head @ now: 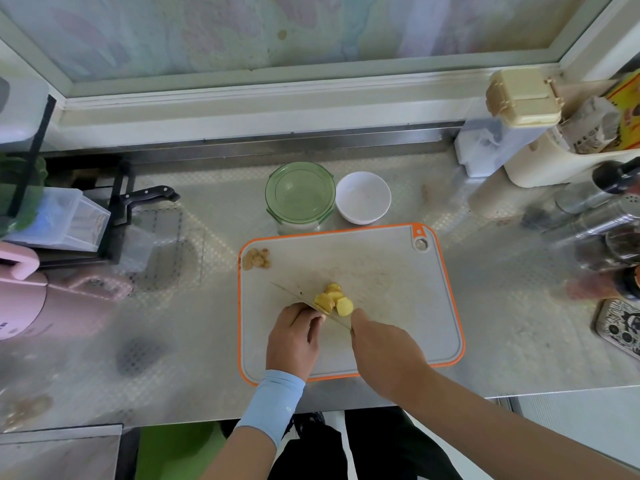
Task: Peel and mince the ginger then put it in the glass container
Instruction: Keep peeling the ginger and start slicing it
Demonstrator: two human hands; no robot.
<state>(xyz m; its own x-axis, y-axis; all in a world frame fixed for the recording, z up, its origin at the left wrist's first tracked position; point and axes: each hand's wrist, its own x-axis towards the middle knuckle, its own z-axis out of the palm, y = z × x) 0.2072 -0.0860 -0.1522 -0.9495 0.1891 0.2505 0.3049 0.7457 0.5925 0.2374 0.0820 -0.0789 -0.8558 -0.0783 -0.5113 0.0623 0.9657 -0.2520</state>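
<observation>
Steel counter, board | left hand curled on ginger | right hand grips knife, blade diagonal against ginger, between hands.

Light: bright, soft daylight through the window behind the cutting board.
Glare: hazy sheen on the steel tabletop left of the board.
Blur: sharp at the board, smeared far left and right.
Distortion: window frame bows, wide-angle.
</observation>
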